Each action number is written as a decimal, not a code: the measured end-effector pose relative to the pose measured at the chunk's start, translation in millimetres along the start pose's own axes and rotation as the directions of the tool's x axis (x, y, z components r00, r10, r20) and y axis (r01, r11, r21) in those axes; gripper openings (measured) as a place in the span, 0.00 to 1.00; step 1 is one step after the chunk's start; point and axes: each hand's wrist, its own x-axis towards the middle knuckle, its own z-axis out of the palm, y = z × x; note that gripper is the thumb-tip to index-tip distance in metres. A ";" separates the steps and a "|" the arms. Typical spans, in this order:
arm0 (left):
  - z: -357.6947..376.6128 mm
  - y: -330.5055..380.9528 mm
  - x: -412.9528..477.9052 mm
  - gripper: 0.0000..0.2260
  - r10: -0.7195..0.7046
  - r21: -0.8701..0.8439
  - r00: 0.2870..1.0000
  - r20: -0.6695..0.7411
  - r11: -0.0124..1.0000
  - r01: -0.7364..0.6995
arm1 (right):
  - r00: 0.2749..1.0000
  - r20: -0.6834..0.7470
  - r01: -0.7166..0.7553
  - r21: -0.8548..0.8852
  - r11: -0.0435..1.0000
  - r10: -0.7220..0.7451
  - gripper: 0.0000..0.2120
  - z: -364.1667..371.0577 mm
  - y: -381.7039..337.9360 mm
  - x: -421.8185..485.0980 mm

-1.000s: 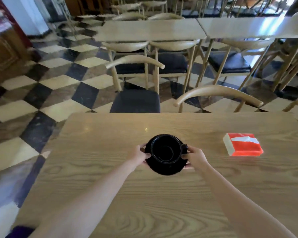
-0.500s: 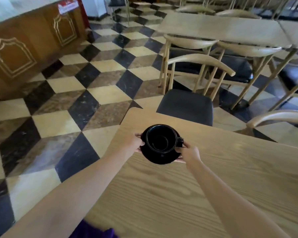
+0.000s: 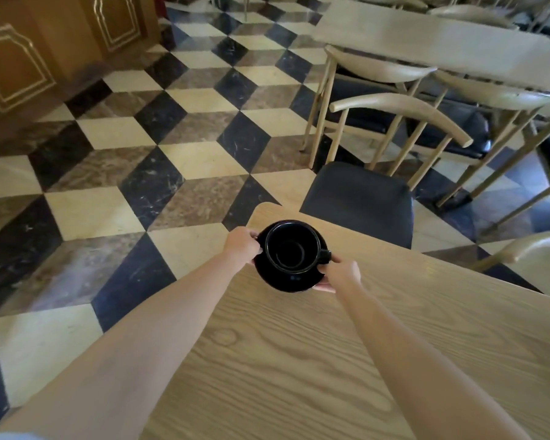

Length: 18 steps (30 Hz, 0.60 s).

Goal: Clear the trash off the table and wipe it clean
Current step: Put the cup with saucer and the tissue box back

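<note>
While both arms reach over the table's point(image 3: 299, 360) far corner, left hand point(image 3: 240, 244) pinches the saucer's point(image 3: 286, 281) left rim. Black cup point(image 3: 292, 246) sits upright on saucer, at that corner. Right hand point(image 3: 342, 274) pinches the saucer's right rim, fingers curled beneath.

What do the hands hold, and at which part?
Both hold the saucer with the cup on it: left hand at its left rim, right hand at its right rim.
</note>
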 end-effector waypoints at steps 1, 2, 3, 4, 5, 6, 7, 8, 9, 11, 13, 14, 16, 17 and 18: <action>-0.1 -0.9 2.4 0.14 -0.003 -0.001 1.000 0.003 1.000 0.003 | 1.000 -0.009 -0.004 -0.020 1.000 0.003 0.22 1.1 0.7 3.4; 0.2 -1.8 4.2 0.15 -0.008 0.000 1.000 0.007 1.000 0.008 | 1.000 -0.014 -0.009 -0.038 0.999 0.009 0.22 1.7 1.0 6.5; 0.6 -2.8 5.2 0.15 -0.011 0.001 1.000 0.012 1.000 0.011 | 1.000 -0.017 -0.015 -0.055 0.998 0.014 0.21 2.4 1.4 9.4; 1.4 -3.8 6.0 0.15 -0.012 0.001 1.000 0.018 1.000 0.012 | 1.000 -0.019 -0.022 -0.067 0.997 0.021 0.20 3.1 1.8 11.8; 2.3 -5.1 6.6 0.15 -0.007 -0.001 1.000 0.024 1.000 0.007 | 0.999 -0.020 -0.027 -0.072 0.997 0.026 0.20 3.7 2.2 13.8; 3.6 -6.2 7.6 0.16 0.000 -0.003 1.000 0.028 1.000 0.001 | 0.999 -0.022 -0.028 -0.070 0.997 0.027 0.19 3.8 2.6 15.6; 4.6 -6.9 8.0 0.16 0.007 -0.001 1.000 0.025 1.000 -0.007 | 1.000 -0.021 -0.025 -0.072 0.997 0.024 0.19 3.6 3.2 17.5; 5.5 -7.8 8.3 0.17 0.013 0.000 1.000 0.021 1.000 -0.013 | 1.000 -0.016 -0.020 -0.079 0.997 0.019 0.19 2.8 3.8 19.2; 5.9 -8.4 8.5 0.17 0.019 -0.002 1.000 0.018 1.000 -0.018 | 1.000 -0.005 -0.015 -0.086 0.996 0.014 0.19 2.0 4.5 20.3; 6.5 -8.5 8.6 0.17 0.020 -0.011 1.000 0.022 1.000 -0.020 | 1.000 0.018 -0.007 -0.087 0.996 0.009 0.19 0.8 5.5 20.5; 6.3 -7.2 8.3 0.17 0.015 -0.013 1.000 0.027 1.000 -0.014 | 1.000 0.028 -0.006 -0.083 0.996 0.008 0.20 0.2 5.6 19.0; 6.5 -6.9 9.3 0.17 0.011 -0.013 0.999 0.033 1.000 -0.010 | 1.000 0.031 -0.001 -0.086 0.996 0.004 0.20 0.2 5.6 18.6; 5.8 -4.7 7.0 0.16 -0.006 0.004 0.999 0.051 1.000 0.006 | 0.999 0.037 0.015 -0.107 0.994 -0.012 0.20 -1.1 6.9 16.8; 5.0 -4.4 6.3 0.16 -0.016 0.009 0.998 0.064 1.000 0.016 | 0.999 0.038 0.031 -0.137 0.990 -0.026 0.20 -2.0 7.9 15.8; 4.1 -4.9 6.6 0.16 -0.021 0.011 0.997 0.078 1.000 0.020 | 0.998 0.044 0.053 -0.185 0.981 -0.046 0.18 -3.2 8.4 14.3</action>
